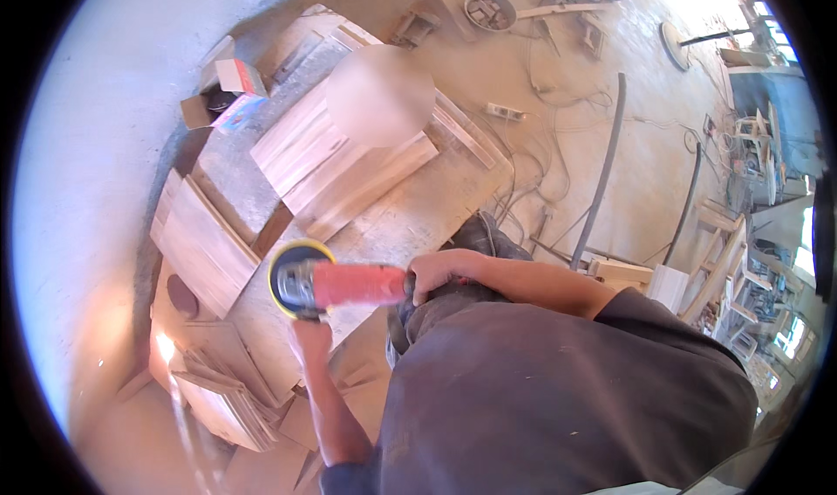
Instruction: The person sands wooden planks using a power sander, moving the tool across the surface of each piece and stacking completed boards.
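Observation:
A disc sander with a red body [359, 284] and a grey metal head is held across in front of me. Its round pad [296, 277] has a dark face and a yellow rim, tilted into view at the tool's left end. My right hand [436, 273] is wrapped round the rear of the body. Below the sander's head, my left hand [310, 338] is closed at the side of the tool; motion softens its fingers. Beyond the sander, a joined wood panel [301, 159] lies on the worktable [397, 225]. A blurred patch covers part of the panel.
An opened cardboard box [231, 94] stands on the table's far left, by the wall. Wood panels [209, 242] lean at the left, with stacked boards [228, 403] below. Cables, a power strip [506, 111], a bucket [490, 12] and a long dark pipe [602, 172] lie on the floor.

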### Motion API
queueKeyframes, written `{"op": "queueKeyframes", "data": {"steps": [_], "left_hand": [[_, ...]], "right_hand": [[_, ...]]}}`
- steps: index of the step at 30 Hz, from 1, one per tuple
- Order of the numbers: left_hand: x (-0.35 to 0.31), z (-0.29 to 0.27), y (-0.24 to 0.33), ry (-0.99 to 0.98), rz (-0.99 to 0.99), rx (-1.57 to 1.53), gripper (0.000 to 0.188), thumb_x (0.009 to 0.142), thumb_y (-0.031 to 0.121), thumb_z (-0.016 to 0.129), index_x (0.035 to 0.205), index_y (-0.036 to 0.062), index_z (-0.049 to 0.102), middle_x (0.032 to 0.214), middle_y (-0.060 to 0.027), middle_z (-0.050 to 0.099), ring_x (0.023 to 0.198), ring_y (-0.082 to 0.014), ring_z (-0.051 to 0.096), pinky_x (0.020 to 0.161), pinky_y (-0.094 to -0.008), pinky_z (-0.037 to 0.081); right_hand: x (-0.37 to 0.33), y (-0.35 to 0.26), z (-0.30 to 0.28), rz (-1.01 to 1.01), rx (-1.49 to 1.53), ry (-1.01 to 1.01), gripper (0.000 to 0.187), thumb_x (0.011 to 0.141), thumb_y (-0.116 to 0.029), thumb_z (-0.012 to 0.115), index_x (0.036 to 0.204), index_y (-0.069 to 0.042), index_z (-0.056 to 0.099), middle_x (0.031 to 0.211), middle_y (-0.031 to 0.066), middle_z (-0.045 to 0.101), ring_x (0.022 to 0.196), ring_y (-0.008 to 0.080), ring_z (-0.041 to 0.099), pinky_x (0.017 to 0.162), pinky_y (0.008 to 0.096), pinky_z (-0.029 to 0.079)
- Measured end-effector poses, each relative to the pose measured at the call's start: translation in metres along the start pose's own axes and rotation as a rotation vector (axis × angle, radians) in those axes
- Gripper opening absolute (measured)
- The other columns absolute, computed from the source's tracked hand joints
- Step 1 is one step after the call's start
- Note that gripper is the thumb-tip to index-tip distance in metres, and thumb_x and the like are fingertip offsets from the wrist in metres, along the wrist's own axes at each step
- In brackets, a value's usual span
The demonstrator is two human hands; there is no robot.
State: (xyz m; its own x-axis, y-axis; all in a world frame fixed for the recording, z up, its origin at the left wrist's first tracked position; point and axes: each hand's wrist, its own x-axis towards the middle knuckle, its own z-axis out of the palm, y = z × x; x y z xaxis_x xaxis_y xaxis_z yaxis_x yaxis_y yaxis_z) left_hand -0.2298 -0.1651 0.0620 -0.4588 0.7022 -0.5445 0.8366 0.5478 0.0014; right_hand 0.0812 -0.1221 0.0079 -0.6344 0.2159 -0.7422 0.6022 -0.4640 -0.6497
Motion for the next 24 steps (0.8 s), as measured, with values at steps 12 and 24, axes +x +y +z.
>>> {"op": "queueKeyframes", "data": {"steps": [12,24], "left_hand": [[-0.212,0.106,-0.082,-0.065,-0.717,-0.704,0.014,0.070,0.007,0.062,0.067,-0.0051,0.068,0.054,-0.0124,0.061,0.048,-0.0220,0.064,0.049,-0.0389,0.051],[-0.239,0.101,-0.025,-0.035,-0.695,-0.778,0.014,0.070,0.007,0.062,0.067,-0.0052,0.067,0.054,-0.0123,0.061,0.048,-0.0221,0.064,0.049,-0.0387,0.051]], "right_hand": [[0.082,0.050,-0.144,-0.008,0.790,1.147,0.015,0.072,-0.007,0.073,0.074,0.003,0.062,0.063,0.0100,0.057,0.054,0.0211,0.053,0.049,0.0366,0.038],[0.059,0.021,-0.154,-0.024,0.194,1.027,0.045,0.070,-0.017,0.075,0.108,0.006,0.067,0.104,0.0221,0.069,0.100,0.0348,0.065,0.085,0.0459,0.051]]}}
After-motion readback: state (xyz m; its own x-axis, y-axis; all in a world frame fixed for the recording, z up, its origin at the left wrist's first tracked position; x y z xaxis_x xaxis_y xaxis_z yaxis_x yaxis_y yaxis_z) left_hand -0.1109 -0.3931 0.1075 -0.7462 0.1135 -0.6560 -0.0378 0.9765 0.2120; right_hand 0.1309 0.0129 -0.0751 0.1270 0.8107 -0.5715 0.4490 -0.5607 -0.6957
